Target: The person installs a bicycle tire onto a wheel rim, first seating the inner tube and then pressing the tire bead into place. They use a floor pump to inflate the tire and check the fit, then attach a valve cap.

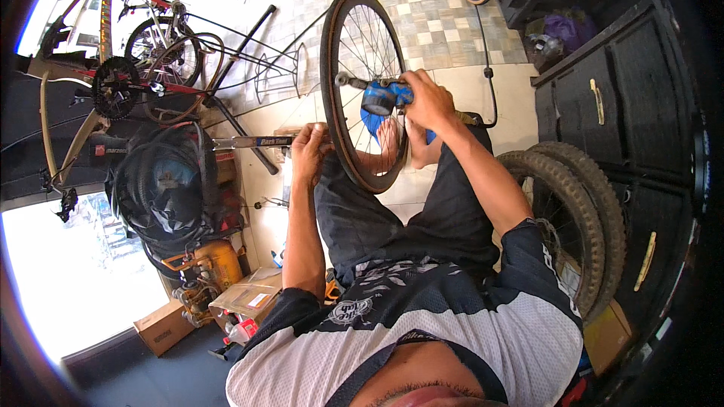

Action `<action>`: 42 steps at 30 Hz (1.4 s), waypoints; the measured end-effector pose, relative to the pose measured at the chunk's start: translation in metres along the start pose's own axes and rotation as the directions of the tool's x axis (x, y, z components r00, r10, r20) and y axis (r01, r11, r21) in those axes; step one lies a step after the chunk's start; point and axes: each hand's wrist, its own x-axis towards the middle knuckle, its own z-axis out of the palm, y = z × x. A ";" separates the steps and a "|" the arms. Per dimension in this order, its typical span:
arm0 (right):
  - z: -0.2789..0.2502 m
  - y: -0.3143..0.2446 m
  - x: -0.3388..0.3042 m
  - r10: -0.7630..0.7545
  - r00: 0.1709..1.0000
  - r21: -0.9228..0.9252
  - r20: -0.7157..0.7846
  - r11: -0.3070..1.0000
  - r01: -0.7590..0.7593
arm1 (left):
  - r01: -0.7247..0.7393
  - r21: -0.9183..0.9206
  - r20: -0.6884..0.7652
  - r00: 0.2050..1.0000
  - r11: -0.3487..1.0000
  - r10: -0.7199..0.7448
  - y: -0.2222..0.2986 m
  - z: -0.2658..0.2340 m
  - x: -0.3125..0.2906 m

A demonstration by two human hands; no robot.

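Before me stands a spoked bicycle wheel (329, 68) with a dark, tan-edged tyre, upright between my lower legs. On the right of its hub is a blue device (394, 95) with a dark round face. My right hand (430, 99) is closed around the right end of that device. Beside the tyre's lower left edge, my left hand (308, 152) is closed at the end of a silver and black bar-shaped tool (260, 142), which points left. Its grip end is hidden by the fingers. A blue base (371, 122) shows through the spokes near my bare feet.
To the left are a red bicycle frame (109, 11), bundled black tyres (154, 181) and a yellow tank (219, 258). Knobby-tyred wheels (596, 218) lean against black cabinets (581, 98) at right. A black hose (483, 38) hangs beyond my right knee. An opened cardboard box (253, 290) lies lower left.
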 end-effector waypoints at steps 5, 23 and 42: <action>-0.015 0.025 0.011 -0.123 0.979 0.113 -0.161 0.983 0.142 | 0.365 -0.202 0.332 0.898 0.909 -0.287 -0.041 0.009 0.040; -0.061 -0.036 -0.003 -0.246 0.965 0.368 0.095 0.909 0.196 | 0.604 -0.109 0.726 0.591 0.790 -0.352 -0.043 0.054 0.073; -0.050 -0.053 -0.030 -0.107 0.974 0.107 0.202 0.990 0.086 | 0.531 -0.254 0.634 0.723 0.808 -0.276 -0.081 0.109 0.055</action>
